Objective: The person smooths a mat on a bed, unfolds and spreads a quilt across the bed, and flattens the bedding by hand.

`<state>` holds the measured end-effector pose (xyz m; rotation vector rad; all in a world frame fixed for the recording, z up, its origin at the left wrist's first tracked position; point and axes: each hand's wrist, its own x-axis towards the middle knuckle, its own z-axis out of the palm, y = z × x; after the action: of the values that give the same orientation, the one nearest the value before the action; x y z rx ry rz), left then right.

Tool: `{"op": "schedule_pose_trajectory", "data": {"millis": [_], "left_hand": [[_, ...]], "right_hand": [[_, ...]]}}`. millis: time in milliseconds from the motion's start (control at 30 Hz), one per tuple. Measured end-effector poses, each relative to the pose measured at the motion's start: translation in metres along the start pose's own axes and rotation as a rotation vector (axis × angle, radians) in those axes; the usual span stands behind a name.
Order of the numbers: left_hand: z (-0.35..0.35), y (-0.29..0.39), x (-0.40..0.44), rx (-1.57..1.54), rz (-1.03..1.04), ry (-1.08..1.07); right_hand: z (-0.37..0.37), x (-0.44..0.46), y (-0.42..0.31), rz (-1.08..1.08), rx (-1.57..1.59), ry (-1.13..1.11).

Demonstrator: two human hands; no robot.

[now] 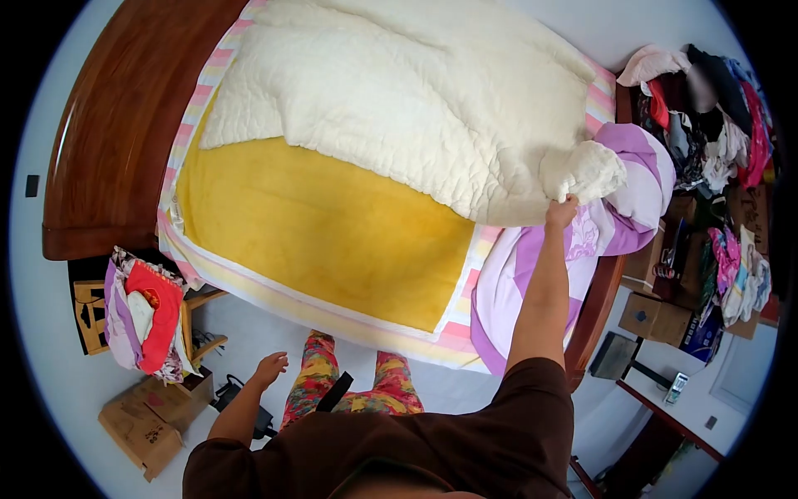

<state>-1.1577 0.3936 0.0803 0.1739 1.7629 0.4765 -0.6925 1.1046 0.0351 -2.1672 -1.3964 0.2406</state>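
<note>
My right hand (562,211) is closed on the edge of a cream quilted comforter (366,91), where a bunched corner puffs up above the fingers. The comforter covers the far part of the bed, its near edge folded and uneven. In front of it lies a yellow mattress cover (324,233) with a white border. Under my right forearm, a purple and white bedding piece (528,258) lies crumpled over the bed's right end. My left hand (270,368) hangs beside the bed, away from the bedding, fingers loosely bent and holding nothing.
A wooden headboard (133,125) rises at the left. Near it, folded cloths (150,320) rest on a wooden chair, with a cardboard box (154,420) on the floor. Heaped clothes (706,116) and a carton (654,318) are at the right, beyond the footboard (594,324).
</note>
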Motion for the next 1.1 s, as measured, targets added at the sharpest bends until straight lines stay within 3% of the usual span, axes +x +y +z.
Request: {"op": "schedule_pose_trajectory", "data": {"millis": [133,233,367,467,567,667,700,800,867,933,1000,1067,1100], "left_hand": [[0.000,0.006,0.010,0.014,-0.001,-0.008],[-0.001,0.012,0.015,0.047,0.010,-0.022],[-0.004,0.006,0.026,0.050,-0.022,-0.023],[-0.002,0.006,0.032,0.043,-0.012,-0.017],[0.004,0.014,0.035,0.008,0.009,-0.026],[0.008,0.022,0.032,-0.003,-0.012,-0.032],[0.009,0.022,0.031,0.002,-0.015,-0.035],[0.006,0.016,0.028,0.022,-0.025,-0.041],[0.003,0.008,0.030,0.042,-0.019,-0.031],[0.003,0.007,0.035,0.067,0.001,-0.015],[0.007,0.007,0.043,0.069,0.016,-0.007],[0.015,0.012,0.052,0.073,0.038,-0.026],[0.019,0.016,0.057,0.075,0.052,-0.043]], "right_hand": [[-0.013,0.003,0.006,0.090,0.151,0.040],[-0.006,0.053,0.050,-0.061,0.310,0.136],[-0.040,0.066,0.027,0.143,0.727,0.156],[-0.062,0.043,-0.010,0.644,0.908,0.187],[-0.039,0.039,0.012,0.904,1.058,0.211],[-0.012,0.034,0.041,0.809,1.154,-0.004],[-0.021,0.019,0.017,0.749,1.018,-0.038],[-0.019,0.015,-0.020,0.431,0.990,-0.107],[-0.008,0.020,-0.048,-0.243,0.489,0.034],[-0.020,0.005,-0.107,-0.499,-0.062,-0.110],[-0.006,-0.025,-0.141,-0.918,-0.270,-0.090],[0.005,-0.069,-0.166,-1.198,-0.202,-0.236],[0.006,-0.092,-0.176,-1.260,-0.211,-0.425]]}}
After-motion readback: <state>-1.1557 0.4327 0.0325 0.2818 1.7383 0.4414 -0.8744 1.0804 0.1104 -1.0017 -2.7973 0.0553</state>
